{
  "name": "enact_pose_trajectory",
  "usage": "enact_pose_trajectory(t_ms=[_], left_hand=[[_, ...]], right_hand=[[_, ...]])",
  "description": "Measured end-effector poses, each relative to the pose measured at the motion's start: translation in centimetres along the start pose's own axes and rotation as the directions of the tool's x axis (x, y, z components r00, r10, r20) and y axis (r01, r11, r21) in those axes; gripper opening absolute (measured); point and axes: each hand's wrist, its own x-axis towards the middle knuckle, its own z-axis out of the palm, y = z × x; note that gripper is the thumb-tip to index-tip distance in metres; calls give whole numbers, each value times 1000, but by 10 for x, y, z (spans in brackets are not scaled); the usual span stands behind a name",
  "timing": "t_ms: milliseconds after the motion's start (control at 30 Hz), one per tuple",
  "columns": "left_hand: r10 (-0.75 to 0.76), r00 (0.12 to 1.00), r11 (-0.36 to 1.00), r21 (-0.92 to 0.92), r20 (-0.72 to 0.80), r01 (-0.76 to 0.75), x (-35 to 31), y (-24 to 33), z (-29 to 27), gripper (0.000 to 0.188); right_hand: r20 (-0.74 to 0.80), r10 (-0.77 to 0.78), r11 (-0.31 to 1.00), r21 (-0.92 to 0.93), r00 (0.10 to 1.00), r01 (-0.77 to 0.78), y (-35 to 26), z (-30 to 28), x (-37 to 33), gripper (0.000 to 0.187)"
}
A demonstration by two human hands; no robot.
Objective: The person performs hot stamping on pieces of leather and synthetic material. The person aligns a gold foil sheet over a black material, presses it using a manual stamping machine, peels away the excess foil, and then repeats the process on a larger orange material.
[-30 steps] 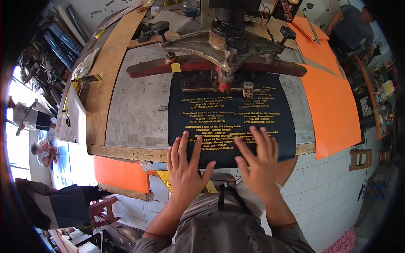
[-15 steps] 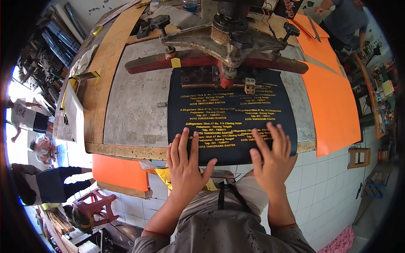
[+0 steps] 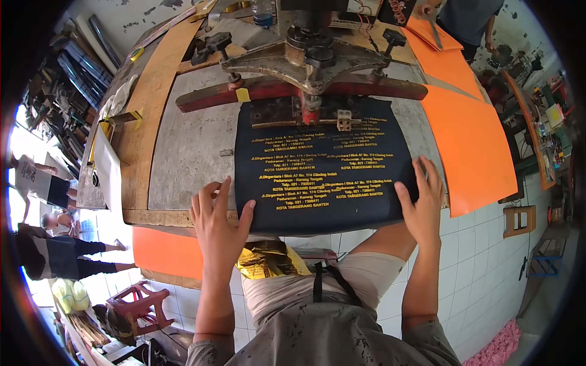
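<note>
A dark sheet (image 3: 372, 213) with rows of gold print lies on the press's grey metal bed (image 3: 192, 140), its near edge reaching the front of the table. Beside its left edge, my left hand (image 3: 215, 229) is open with the fingers bent a little and the thumb at the sheet. At the opposite edge my right hand (image 3: 424, 204) is open too, its thumb over the sheet and its fingers spread past the side. Above the sheet's far part stands a stamping press (image 3: 305, 67) with a red crossbar (image 3: 213, 99). A small metal block (image 3: 344, 120) sits under the bar, over the print.
Large orange sheets (image 3: 470, 152) cover the table's right side. A wooden board (image 3: 149, 122) runs along the left. Yellow wrapping (image 3: 268, 259) lies by my lap. Another person (image 3: 470, 21) stands at the far right, with others at the left. A red stool (image 3: 143, 311) stands lower left.
Both hands have gone from lying flat on the dark sheet to its two side edges, the left moving left and the right moving right. The whole view has shifted slightly.
</note>
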Motion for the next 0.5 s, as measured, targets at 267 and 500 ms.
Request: enact_pose_trajectory(t_ms=[267,500], left_hand=[[-97,994,995,-40,-42,95,6,0,1,42],[-304,935,794,-494,184,356,23,-8,-4,33]], right_hand=[[-50,91,975,207,995,-78,6,5,15,55],[-38,172,900,412,984,-142,23,18,39,39]])
